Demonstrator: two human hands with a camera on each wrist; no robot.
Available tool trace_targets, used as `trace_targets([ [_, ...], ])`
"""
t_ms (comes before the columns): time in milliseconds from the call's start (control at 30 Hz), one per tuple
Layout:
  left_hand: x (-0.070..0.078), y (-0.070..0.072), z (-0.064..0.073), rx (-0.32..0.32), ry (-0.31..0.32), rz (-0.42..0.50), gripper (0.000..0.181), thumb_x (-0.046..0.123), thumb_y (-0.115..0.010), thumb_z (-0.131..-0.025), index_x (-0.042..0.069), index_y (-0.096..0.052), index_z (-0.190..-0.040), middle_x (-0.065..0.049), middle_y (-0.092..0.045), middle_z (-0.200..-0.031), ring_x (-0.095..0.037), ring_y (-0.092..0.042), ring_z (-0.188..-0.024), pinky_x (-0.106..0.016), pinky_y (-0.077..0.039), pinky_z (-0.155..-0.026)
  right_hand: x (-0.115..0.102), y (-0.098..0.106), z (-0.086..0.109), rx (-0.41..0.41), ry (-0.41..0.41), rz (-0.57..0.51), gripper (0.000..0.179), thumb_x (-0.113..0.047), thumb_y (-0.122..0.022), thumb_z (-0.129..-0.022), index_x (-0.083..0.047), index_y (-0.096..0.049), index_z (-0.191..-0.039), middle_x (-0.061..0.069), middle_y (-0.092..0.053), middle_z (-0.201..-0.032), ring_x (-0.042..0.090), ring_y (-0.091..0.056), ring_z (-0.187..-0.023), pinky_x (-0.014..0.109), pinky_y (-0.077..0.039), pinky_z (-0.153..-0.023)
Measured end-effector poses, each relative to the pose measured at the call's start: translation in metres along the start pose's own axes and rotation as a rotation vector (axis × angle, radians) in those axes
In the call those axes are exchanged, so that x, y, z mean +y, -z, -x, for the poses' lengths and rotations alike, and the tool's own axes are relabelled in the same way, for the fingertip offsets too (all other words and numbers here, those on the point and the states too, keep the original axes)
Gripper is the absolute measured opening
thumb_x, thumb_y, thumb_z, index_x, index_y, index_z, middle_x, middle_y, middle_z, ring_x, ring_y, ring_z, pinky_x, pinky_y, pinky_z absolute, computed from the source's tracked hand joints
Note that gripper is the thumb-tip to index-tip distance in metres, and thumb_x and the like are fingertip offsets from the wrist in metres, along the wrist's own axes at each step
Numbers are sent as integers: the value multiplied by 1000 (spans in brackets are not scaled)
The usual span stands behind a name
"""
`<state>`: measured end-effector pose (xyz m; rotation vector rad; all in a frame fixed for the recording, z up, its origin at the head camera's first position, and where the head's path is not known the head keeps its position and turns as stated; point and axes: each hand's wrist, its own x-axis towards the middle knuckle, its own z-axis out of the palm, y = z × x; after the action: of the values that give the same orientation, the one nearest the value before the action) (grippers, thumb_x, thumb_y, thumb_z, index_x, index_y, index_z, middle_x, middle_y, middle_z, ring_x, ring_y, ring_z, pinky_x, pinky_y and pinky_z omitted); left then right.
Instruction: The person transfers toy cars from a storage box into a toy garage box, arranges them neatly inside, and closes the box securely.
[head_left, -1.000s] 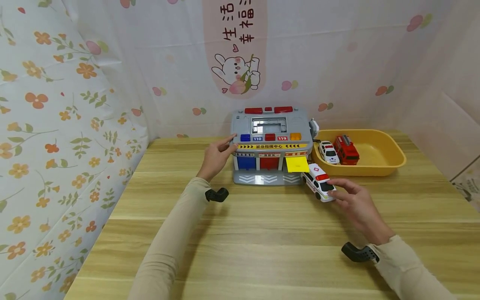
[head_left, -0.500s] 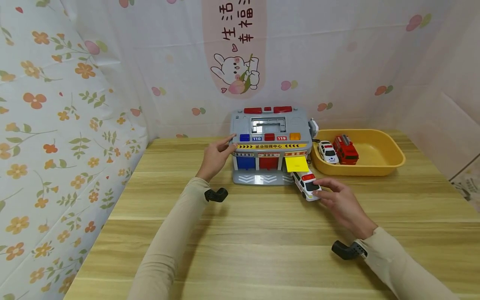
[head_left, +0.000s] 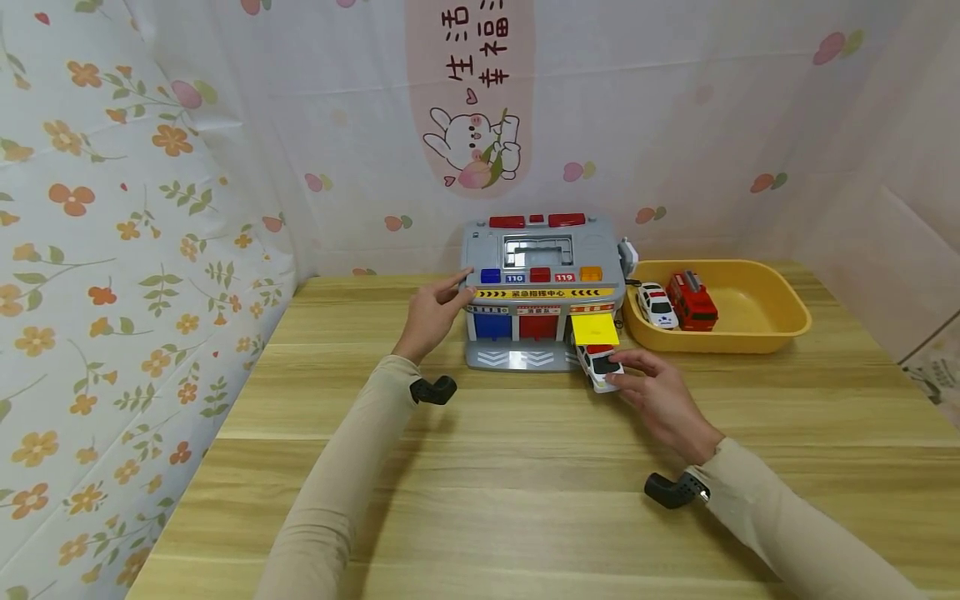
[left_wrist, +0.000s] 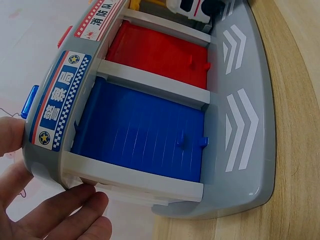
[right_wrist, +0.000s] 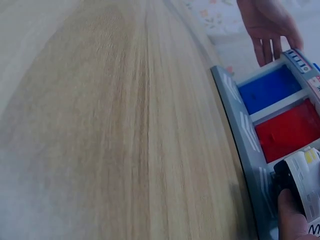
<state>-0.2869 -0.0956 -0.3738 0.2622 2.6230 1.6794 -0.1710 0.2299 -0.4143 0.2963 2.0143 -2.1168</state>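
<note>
A grey toy rescue garage [head_left: 480, 246] stands on the wooden table, its blue door [head_left: 492, 326] and red door [head_left: 538, 327] down and its yellow door [head_left: 595, 329] swung up. My left hand [head_left: 429, 321] holds the garage's left end; the left wrist view has fingers [left_wrist: 75, 210] against the side wall below the roof corner. My right hand [head_left: 666, 404] pinches the front of a white toy ambulance [head_left: 600, 371]. The ambulance's rear lies beneath the raised yellow door, at the right bay, and is partly hidden. From the right wrist, only part of the ambulance [right_wrist: 305, 175] shows.
Beside the garage, on the right, a yellow tray [head_left: 791, 321] holds a white toy police car [head_left: 657, 307] and a red toy fire engine [head_left: 693, 302]. A printed cloth [head_left: 337, 125] hangs behind the table [head_left: 480, 500], and a floral one on the left.
My right hand has moved left with the ambulance, from beside the garage's right corner to the yellow-door bay, its rear sliding under the door. My left hand has stayed on the garage.
</note>
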Motion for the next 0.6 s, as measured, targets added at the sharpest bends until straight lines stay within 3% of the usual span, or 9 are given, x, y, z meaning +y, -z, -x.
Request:
trace_targets([
  [133,0,-1,0,-2,-3,2,44,45,-62,-98,40,-57,-141,-9,-55,-150,-28,-55,-137,-54,-46,-111,1,-5,-3,6,20,-3,34,3,-62,-93,-11,-60,-125,2,-39,-134,20,-45,-122,14,-54,-89],
  [300,0,0,0,-3,1,4,44,45,-62,-98,39,-57,-141,-9,-54,-151,-29,-55,-137,-55,-46,-111,3,-10,-6,-9,60,16,39,10,-63,-89,-5,-59,-125,16,-30,-152,33,-33,-138,14,-55,-88],
  [467,0,0,0,-4,0,3,44,45,-61,-98,40,-56,-141,-10,-57,-148,-28,-56,-136,-55,-45,-112,5,-11,-9,-1,41,9,39,9,-64,-89,-8,-59,-124,16,-30,-152,32,-34,-137,13,-55,-88],
  [600,-1,0,0,-1,-5,11,44,45,-62,-98,40,-56,-141,-11,-58,-147,-28,-57,-135,-55,-46,-111,5,-13,-12,14,46,76,44,6,-66,-90,-4,-54,-131,18,-34,-149,31,-39,-133,13,-55,-86],
])
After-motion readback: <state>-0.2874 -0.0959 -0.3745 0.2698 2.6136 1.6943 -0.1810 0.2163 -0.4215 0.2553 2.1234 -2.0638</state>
